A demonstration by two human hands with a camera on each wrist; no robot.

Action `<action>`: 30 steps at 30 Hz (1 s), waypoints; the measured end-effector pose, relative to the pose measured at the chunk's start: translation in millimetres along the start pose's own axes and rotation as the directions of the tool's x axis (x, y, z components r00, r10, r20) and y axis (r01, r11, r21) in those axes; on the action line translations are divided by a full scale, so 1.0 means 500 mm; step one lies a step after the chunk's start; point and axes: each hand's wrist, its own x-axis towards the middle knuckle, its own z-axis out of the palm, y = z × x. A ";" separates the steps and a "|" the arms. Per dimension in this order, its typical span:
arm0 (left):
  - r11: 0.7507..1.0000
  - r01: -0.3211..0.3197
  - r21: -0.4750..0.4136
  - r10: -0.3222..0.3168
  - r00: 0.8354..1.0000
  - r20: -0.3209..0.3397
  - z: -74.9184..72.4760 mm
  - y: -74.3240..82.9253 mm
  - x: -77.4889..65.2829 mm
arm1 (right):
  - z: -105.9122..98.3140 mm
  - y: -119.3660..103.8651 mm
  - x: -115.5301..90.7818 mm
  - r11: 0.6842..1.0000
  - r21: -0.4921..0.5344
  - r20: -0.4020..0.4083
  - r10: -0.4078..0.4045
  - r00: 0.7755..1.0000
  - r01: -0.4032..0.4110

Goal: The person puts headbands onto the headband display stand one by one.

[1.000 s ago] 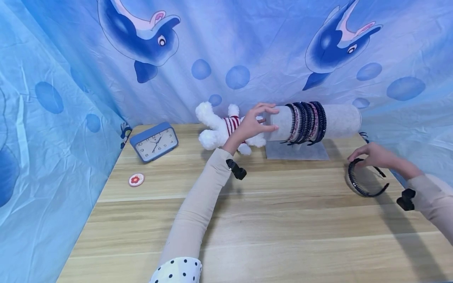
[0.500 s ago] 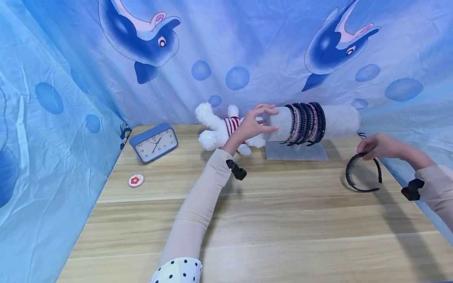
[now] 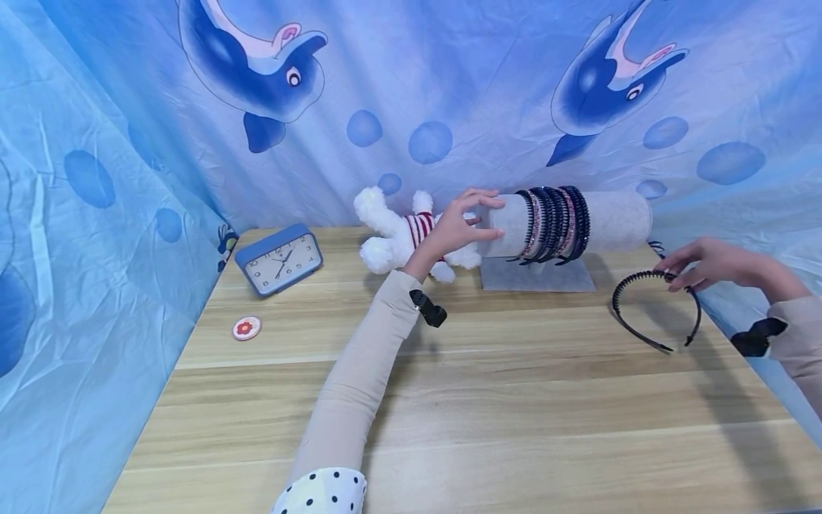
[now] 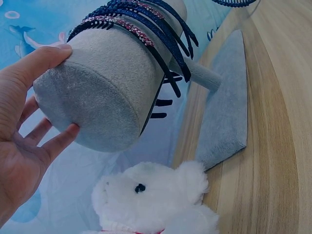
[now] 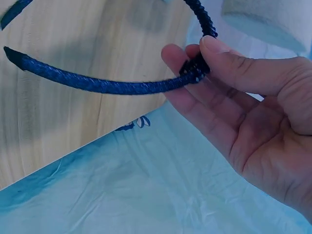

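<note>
My left hand (image 3: 452, 227) holds the left end of a grey fabric headband stand (image 3: 619, 220), a horizontal roll on a flat base. In the left wrist view the thumb lies on the roll's upper edge and a fingertip touches its end face. Several dark and pink glittery headbands (image 3: 555, 223) sit side by side around the roll's middle. To the right of the stand, my right hand (image 3: 722, 264) pinches a dark blue headband (image 5: 102, 86) between thumb and fingers. It is held above the table with its two ends pointing down toward the front.
A white plush toy (image 3: 392, 253) in a red-striped top lies left of the stand, partly behind my left hand. Farther left stand a blue alarm clock (image 3: 282, 260) and a round flower disc (image 3: 247, 328). Blue dolphin curtains (image 3: 398, 78) border the wooden table (image 3: 488, 428).
My right hand has moved slightly right and up, turning the headband so its ends swing from the right to point down. My left hand and the stand stay in place.
</note>
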 end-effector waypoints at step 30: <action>1.000 0.010 -0.006 -0.010 1.000 -0.007 0.000 -0.001 0.000 | -0.021 0.030 -0.003 0.969 0.246 -0.168 0.066 0.984 -0.023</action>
